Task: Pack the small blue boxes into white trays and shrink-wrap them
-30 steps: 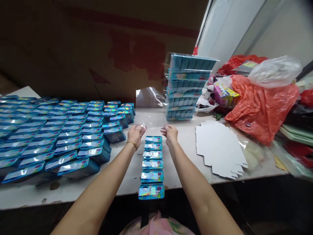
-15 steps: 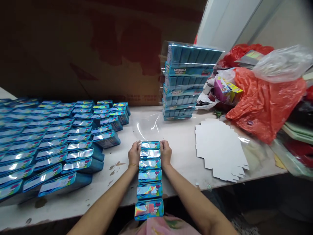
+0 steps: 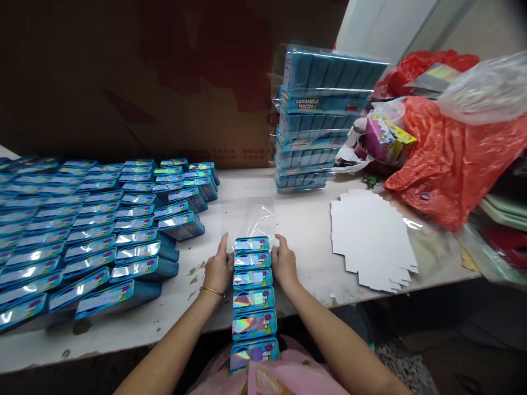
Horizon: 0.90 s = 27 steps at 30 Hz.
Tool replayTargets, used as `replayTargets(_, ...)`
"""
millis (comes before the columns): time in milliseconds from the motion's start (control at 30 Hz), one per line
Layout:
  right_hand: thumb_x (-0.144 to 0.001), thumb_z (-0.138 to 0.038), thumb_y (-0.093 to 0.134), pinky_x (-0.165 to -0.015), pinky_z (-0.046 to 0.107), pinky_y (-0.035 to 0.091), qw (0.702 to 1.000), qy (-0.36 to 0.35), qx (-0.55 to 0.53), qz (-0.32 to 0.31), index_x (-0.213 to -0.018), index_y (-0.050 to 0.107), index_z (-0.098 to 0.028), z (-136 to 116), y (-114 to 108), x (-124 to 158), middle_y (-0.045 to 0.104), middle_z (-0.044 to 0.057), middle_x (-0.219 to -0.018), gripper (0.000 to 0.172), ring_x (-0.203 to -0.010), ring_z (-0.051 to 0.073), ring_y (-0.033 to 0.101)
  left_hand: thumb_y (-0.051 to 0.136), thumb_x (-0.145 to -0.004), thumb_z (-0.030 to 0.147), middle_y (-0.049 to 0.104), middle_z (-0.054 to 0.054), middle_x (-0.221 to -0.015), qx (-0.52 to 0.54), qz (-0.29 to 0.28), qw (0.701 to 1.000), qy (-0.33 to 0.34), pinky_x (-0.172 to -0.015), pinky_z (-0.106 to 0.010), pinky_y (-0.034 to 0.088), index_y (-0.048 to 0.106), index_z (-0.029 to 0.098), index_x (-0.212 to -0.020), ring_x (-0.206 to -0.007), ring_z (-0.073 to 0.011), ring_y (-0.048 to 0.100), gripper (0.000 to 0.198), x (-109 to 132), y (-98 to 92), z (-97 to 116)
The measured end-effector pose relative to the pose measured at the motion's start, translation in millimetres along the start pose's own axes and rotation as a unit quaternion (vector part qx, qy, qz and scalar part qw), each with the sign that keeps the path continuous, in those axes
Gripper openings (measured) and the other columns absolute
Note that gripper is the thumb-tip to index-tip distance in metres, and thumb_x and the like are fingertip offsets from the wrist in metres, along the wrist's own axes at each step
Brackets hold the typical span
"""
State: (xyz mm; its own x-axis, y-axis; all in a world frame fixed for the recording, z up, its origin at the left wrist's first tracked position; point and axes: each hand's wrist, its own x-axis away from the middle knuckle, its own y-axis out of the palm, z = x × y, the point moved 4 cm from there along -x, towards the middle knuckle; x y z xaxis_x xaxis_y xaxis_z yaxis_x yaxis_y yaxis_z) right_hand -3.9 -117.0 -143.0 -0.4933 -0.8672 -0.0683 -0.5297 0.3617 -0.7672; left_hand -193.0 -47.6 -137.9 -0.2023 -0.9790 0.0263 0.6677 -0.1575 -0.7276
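Observation:
A row of several blue candy boxes (image 3: 252, 280), printed tops up, runs from the table toward my body, its near end against my pink clothing. Clear plastic film (image 3: 261, 219) shows at the row's far end, with shiny creases. My left hand (image 3: 218, 270) is beside the row's left side, fingers curled at the film's edge and the index finger stretched forward. Opposite it, my right hand (image 3: 284, 264) is curled at the right side, index finger also extended. The film between the fingers is hard to see.
Many more blue boxes (image 3: 96, 236) stand in rows at the left. A stack of film-wrapped blue packs (image 3: 317, 104) rises at the back. Flat white card blanks (image 3: 370, 241) lie at the right, near a red plastic bag (image 3: 448, 170). A large brown carton (image 3: 164, 82) stands behind.
Both hands have moved slightly nearer my body along the row, and their index fingers now stretch forward. The row's near end has moved closer against my clothing. The view has shifted a little.

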Motion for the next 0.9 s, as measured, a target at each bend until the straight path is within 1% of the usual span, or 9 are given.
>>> replayTargets(67, -0.083, -0.018, 0.037, -0.049, 0.022, 0.032, 0.991, -0.057, 0.117, -0.017, -0.117, 0.045, -0.019, -4, -8, 0, 0.058, 0.0, -0.06, 0.035, -0.053, 0.015, 0.053, 0.048, -0.075, 0.021, 0.056, 0.0, -0.058, -0.041, -0.014, 0.999, 0.027, -0.058, -0.023, 0.034, 0.053, 0.025, -0.117, -0.056, -0.0167, 0.053, 0.042, 0, -0.8, 3)
replayTargets(133, -0.083, -0.018, 0.04, -0.051, 0.023, 0.032, 0.971, -0.124, 0.204, -0.012, -0.111, 0.049, -0.02, -11, -14, -2, 0.061, 0.004, -0.073, 0.029, -0.061, 0.016, 0.054, 0.046, -0.078, 0.027, 0.059, -0.005, -0.075, -0.099, 0.001, 0.992, 0.075, -0.061, -0.025, 0.035, 0.062, 0.025, -0.101, -0.066, -0.0185, 0.054, 0.028, -3, -2.3, 8)
replayTargets(200, -0.084, -0.018, 0.04, -0.057, 0.023, 0.034, 0.952, -0.185, 0.245, -0.009, -0.1, 0.053, -0.021, -18, -19, -5, 0.061, 0.007, -0.086, 0.02, -0.073, 0.017, 0.054, 0.045, -0.08, 0.031, 0.058, -0.008, -0.091, -0.153, 0.031, 0.979, 0.135, -0.066, -0.027, 0.037, 0.064, 0.023, -0.091, -0.078, -0.0203, 0.054, 0.024, -6, -4.8, 18)
replayTargets(267, -0.084, -0.018, 0.04, -0.061, 0.023, 0.035, 0.944, -0.212, 0.25, -0.037, -0.09, 0.054, -0.021, -21, -20, -10, 0.06, 0.006, -0.09, 0.016, -0.078, 0.016, 0.054, 0.044, -0.08, 0.03, 0.058, -0.008, -0.092, -0.199, 0.045, 0.963, 0.178, -0.071, -0.03, 0.037, 0.064, 0.021, -0.084, -0.084, -0.0218, 0.052, 0.022, -10, -6.9, 27)
replayTargets(367, -0.084, -0.021, 0.039, -0.06, 0.022, 0.035, 0.964, -0.146, 0.197, -0.103, -0.085, 0.057, -0.021, -17, -18, -24, 0.062, 0.004, -0.085, 0.017, -0.074, 0.014, 0.055, 0.042, -0.08, 0.028, 0.061, -0.006, -0.079, -0.245, 0.022, 0.951, 0.188, -0.07, -0.031, 0.035, 0.062, 0.021, -0.076, -0.083, -0.0223, 0.052, 0.022, -20, -9.5, 35)
replayTargets(500, -0.082, -0.021, 0.039, -0.059, 0.021, 0.034, 0.984, -0.011, 0.126, -0.126, -0.095, 0.058, -0.022, -12, -19, -42, 0.064, 0.002, -0.083, 0.023, -0.073, 0.014, 0.057, 0.045, -0.078, 0.033, 0.065, -0.002, -0.076, -0.211, -0.035, 0.97, 0.113, -0.061, -0.026, 0.034, 0.062, 0.023, -0.078, -0.074, -0.0184, 0.056, 0.019, -35, -14.8, 36)
replayTargets(600, -0.082, -0.022, 0.039, -0.06, 0.023, 0.033, 0.98, -0.053, 0.149, -0.118, -0.098, 0.058, -0.024, -22, -23, -47, 0.065, 0.003, -0.085, 0.026, -0.075, 0.015, 0.057, 0.046, -0.076, 0.037, 0.066, -0.001, -0.075, -0.195, -0.048, 0.976, 0.081, -0.057, -0.025, 0.033, 0.062, 0.024, -0.079, -0.07, -0.0171, 0.058, 0.02, -42, -20.8, 39)
replayTargets(733, -0.08, -0.02, 0.04, -0.061, 0.024, 0.033, 0.963, -0.134, 0.191, -0.135, -0.09, 0.063, -0.024, -35, -32, -48, 0.066, 0.004, -0.084, 0.025, -0.077, 0.016, 0.057, 0.046, -0.076, 0.035, 0.066, -0.002, -0.072, -0.231, -0.051, 0.965, 0.112, -0.056, -0.025, 0.032, 0.062, 0.024, -0.078, -0.071, -0.0183, 0.058, 0.02, -42, -29.1, 50)
replayTargets(900, -0.076, -0.018, 0.043, -0.059, 0.023, 0.032, 0.965, -0.122, 0.166, -0.16, -0.077, 0.066, -0.021, -40, -43, -53, 0.067, 0.003, -0.079, 0.023, -0.073, 0.015, 0.057, 0.044, -0.077, 0.034, 0.066, -0.002, -0.075, -0.256, -0.046, 0.953, 0.157, -0.055, -0.026, 0.031, 0.061, 0.023, -0.077, -0.07, -0.0181, 0.058, 0.02, -36, -34.0, 58)
